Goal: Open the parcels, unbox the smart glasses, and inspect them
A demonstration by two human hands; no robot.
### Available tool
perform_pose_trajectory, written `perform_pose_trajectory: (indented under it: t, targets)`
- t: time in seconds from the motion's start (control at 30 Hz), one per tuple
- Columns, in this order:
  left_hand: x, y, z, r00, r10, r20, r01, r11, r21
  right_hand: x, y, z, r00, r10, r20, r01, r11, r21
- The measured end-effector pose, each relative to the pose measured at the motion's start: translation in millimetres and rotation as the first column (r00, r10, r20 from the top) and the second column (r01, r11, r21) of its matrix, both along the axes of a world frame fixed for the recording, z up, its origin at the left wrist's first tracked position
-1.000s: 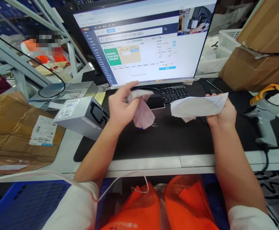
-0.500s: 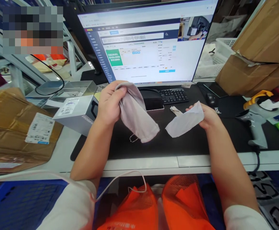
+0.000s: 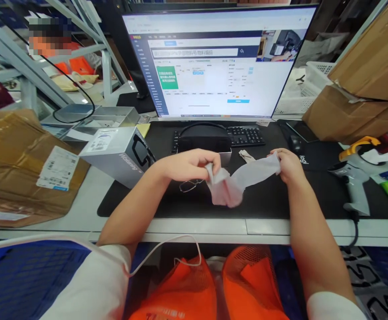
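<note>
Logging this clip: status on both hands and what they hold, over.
Left hand pinching crumpled pinkish-grey fabric. Right hand gripping thin white sheet. Pieces meet in view, contact unclear. Black rectangular keyboard behind, partly hidden.

This looks like a warehouse, with a computer screen (image 3: 214, 82) and scanner (image 3: 359, 193) on the table (image 3: 197, 227), brown boxes (image 3: 357, 113) on both sides, and a metal frame (image 3: 20, 55).

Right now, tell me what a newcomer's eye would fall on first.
The big lit monitor dominates the back of the desk. In front, the left hand holds a pinkish-grey cloth and the right hand a thin white sheet. A bright orange vest stands out at the bottom.
</note>
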State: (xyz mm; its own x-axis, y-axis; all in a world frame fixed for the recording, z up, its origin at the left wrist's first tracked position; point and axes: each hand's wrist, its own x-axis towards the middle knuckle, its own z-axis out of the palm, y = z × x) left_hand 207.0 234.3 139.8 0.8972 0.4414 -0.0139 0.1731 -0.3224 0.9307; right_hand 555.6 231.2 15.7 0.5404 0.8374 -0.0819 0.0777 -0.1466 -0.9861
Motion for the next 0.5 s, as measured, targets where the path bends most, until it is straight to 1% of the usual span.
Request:
perform_pose_trajectory:
  t: [0.03,0.07,0.1,0.17,0.23,0.27,0.33,0.37,0.4,0.43,0.47,0.5]
  targets:
    - [2,-2,0.5,0.992,-0.059,-0.115,0.066,0.996,0.058,2,0,-0.9,0.999,-0.012,0.034,0.012,1.0,-0.003]
    - [3,-4,0.6,0.973,-0.075,-0.22,0.104,0.987,0.122,4,0,-1.8,0.997,-0.02,0.075,0.021,1.0,-0.012]
    - [3,-6,0.2,0.949,-0.051,-0.312,0.115,0.974,0.193,6,0,-2.8,0.993,-0.024,0.118,0.027,0.999,-0.024]
    - [1,-7,-2.8,0.887,0.069,-0.457,0.097,0.939,0.329,11,0,-4.7,0.979,-0.018,0.201,0.03,0.998,-0.055]
    - [-6,-8,-9.2,0.82,0.185,-0.542,0.062,0.912,0.406,14,1,-6.2,0.961,0.008,0.277,0.017,0.996,-0.086]
    - [-12,-8,-13.9,0.795,0.205,-0.57,0.048,0.917,0.396,15,1,-6.4,0.95,0.022,0.312,0.01,0.995,-0.099]
    - [-24,-7,-26.9,0.785,0.183,-0.592,-0.003,0.957,0.291,16,-1,-5.1,0.924,0.044,0.379,0.0,0.993,-0.115]
    - [-30,-8,-35.0,0.792,0.195,-0.578,-0.054,0.966,0.252,15,-2,-3.6,0.904,0.047,0.425,0.002,0.993,-0.114]
    - [-36,-9,-44.1,0.792,0.249,-0.558,-0.119,0.959,0.258,13,-4,-1.5,0.876,0.046,0.48,0.005,0.994,-0.105]
    - [-42,-10,-53.8,0.773,0.342,-0.535,-0.189,0.928,0.321,10,-6,1.1,0.843,0.042,0.536,0.007,0.996,-0.09]
    - [-46,-12,-63.7,0.73,0.455,-0.51,-0.247,0.871,0.424,6,-9,4.0,0.809,0.038,0.586,0.005,0.997,-0.072]
    - [-49,-15,-73.5,0.677,0.558,-0.48,-0.275,0.796,0.539,2,-12,7.0,0.779,0.034,0.626,-0.001,0.999,-0.052]
